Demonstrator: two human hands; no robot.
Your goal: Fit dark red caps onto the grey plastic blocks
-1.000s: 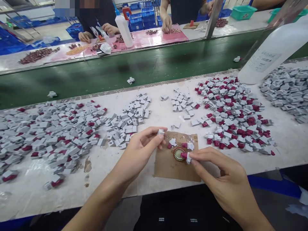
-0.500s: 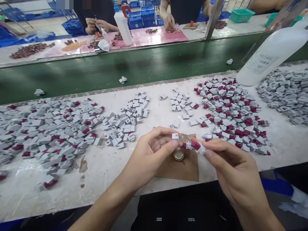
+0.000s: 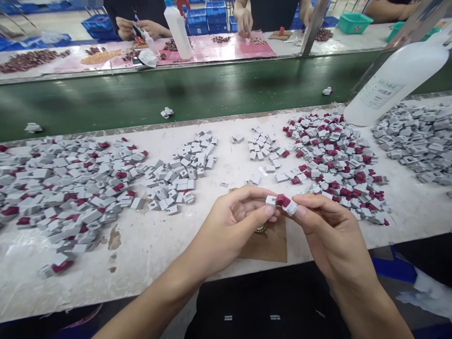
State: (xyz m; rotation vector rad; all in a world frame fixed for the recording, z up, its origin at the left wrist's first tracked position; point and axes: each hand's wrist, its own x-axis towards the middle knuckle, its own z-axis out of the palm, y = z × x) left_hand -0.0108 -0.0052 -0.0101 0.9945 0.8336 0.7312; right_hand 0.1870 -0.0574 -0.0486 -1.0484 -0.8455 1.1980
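My left hand (image 3: 235,223) pinches a small grey plastic block (image 3: 270,201) between thumb and forefinger. Between the thumb and fingers of my right hand (image 3: 328,228) is a grey and dark-red plastic piece (image 3: 287,205). Its dark-red end meets the grey block, or comes very close; I cannot tell whether they are joined. Both hands are above a brown cardboard piece (image 3: 268,247). A bottle cap (image 3: 261,229) lies on it, mostly hidden behind my left hand.
Heaps of grey and red pieces lie left (image 3: 70,188) and right (image 3: 339,160), with loose grey blocks (image 3: 180,172) between. A white bottle (image 3: 395,80) leans at the right. Beyond runs a green conveyor belt (image 3: 212,89) with scattered pieces; co-workers' hands (image 3: 243,22) work across it.
My hands have come together, bringing the red end of the right-hand piece up to the grey block in my left. The bottle cap is now more covered. The view has shifted slightly.
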